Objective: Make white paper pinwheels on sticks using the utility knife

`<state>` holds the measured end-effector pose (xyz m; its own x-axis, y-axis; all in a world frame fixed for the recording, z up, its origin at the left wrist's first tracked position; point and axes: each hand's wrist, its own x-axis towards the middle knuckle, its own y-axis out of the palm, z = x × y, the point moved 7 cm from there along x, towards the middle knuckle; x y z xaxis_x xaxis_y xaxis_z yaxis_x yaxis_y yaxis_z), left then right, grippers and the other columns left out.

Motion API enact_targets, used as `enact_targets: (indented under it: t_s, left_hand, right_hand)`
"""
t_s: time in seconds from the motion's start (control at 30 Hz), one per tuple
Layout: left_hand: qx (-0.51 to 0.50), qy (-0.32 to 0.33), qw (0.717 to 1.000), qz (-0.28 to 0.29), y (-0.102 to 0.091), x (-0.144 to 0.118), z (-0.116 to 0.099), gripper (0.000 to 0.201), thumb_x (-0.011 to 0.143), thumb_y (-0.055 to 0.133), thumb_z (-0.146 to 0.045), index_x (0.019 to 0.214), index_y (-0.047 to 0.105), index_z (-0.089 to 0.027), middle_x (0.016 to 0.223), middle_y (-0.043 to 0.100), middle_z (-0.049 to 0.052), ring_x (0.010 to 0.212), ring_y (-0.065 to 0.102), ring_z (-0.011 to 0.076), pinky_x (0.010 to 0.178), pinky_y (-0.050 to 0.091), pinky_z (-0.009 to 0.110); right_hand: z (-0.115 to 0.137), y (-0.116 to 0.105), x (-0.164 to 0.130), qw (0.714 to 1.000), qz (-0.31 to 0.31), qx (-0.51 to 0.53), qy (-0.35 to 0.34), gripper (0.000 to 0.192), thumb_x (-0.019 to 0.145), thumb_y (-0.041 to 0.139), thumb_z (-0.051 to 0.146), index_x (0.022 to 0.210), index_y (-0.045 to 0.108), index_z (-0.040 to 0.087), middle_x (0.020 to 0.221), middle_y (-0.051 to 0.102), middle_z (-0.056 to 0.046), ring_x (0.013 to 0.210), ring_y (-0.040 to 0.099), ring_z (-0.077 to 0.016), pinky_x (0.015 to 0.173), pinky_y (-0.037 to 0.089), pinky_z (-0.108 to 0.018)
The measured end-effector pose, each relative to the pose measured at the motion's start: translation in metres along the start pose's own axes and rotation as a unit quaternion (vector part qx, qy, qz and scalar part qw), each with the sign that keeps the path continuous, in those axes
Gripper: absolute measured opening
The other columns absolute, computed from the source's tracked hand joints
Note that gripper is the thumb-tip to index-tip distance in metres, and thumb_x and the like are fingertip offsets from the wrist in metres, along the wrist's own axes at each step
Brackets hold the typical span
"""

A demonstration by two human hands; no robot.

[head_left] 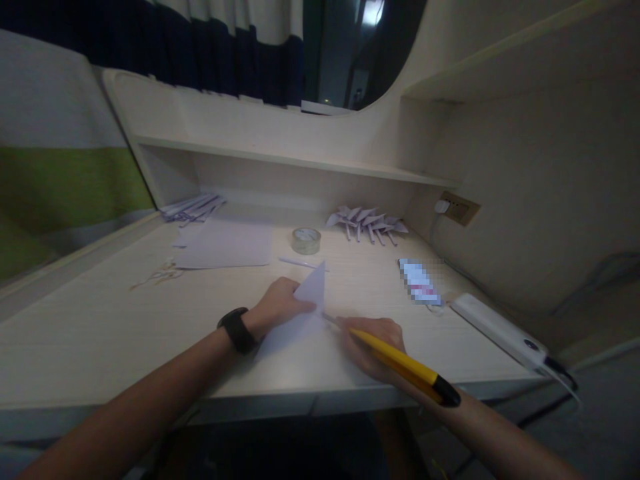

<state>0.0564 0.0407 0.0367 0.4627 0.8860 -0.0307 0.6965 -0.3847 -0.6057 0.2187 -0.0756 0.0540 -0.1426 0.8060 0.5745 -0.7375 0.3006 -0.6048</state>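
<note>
Near the front of the desk, my left hand (281,308) has its thumb and fingers closed on a folded sheet of white paper (313,287). One pointed corner of the paper stands up beyond the fingers, and the lower part reaches below the hand. My right hand (376,343) grips a yellow utility knife (400,360) with a black rear end. Its thin tip meets the right edge of the paper, close to my left thumb. Beyond the paper, a thin white paper stick (300,263) lies on the desk, with a roll of clear tape (306,241) behind it.
Paper pinwheels (367,222) lie at the back right. At the left are a stack of white paper (227,243), several paper sticks (195,208) and some thin strings (160,273). A phone (419,281) and a white power strip (500,330) with cables lie at the right.
</note>
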Motion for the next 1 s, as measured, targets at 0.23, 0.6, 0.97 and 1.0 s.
enact_targets:
  t_s: [0.23, 0.6, 0.97, 1.0]
  left_hand:
    - [-0.032, -0.014, 0.999, 0.005, 0.000, -0.002, 0.000, 0.026, 0.062, 0.069, -0.033, 0.070, 0.071, -0.008, 0.069, 0.069, 0.010, 0.062, 0.061, 0.0212, 0.050, 0.040, 0.027]
    - [-0.040, 0.018, 0.999, 0.017, -0.001, 0.000, -0.001, 0.031, 0.063, 0.069, -0.033, 0.080, 0.072, -0.007, 0.078, 0.071, 0.012, 0.069, 0.063, 0.0237, 0.057, 0.043, 0.029]
    - [-0.007, 0.066, 0.993, 0.102, 0.000, 0.016, -0.016, 0.035, 0.061, 0.071, -0.033, 0.086, 0.071, -0.009, 0.081, 0.071, 0.009, 0.070, 0.062, 0.0215, 0.059, 0.043, 0.027]
    - [-0.003, 0.068, 0.992, 0.104, 0.000, 0.018, -0.017, 0.036, 0.060, 0.071, -0.033, 0.087, 0.072, -0.009, 0.082, 0.071, 0.009, 0.071, 0.062, 0.0215, 0.059, 0.043, 0.027]
  right_hand:
    - [0.001, 0.003, -0.001, 1.000, 0.009, -0.001, -0.030, 0.020, 0.080, 0.057, 0.031, 0.094, 0.069, 0.023, 0.087, 0.074, -0.007, 0.073, 0.070, -0.0202, 0.071, 0.057, -0.031]
    - [-0.006, 0.009, -0.007, 0.999, 0.025, -0.022, -0.034, 0.024, 0.090, 0.051, 0.033, 0.105, 0.064, 0.020, 0.101, 0.067, -0.007, 0.084, 0.064, -0.0174, 0.076, 0.054, -0.031]
    - [0.001, 0.003, -0.003, 0.998, 0.030, -0.040, -0.029, 0.027, 0.092, 0.051, 0.033, 0.115, 0.056, 0.020, 0.119, 0.056, -0.008, 0.099, 0.058, -0.0195, 0.084, 0.050, -0.039]
    - [0.001, 0.003, -0.003, 0.998, 0.030, -0.039, -0.028, 0.027, 0.092, 0.051, 0.033, 0.114, 0.057, 0.020, 0.119, 0.056, -0.008, 0.099, 0.058, -0.0195, 0.084, 0.050, -0.039]
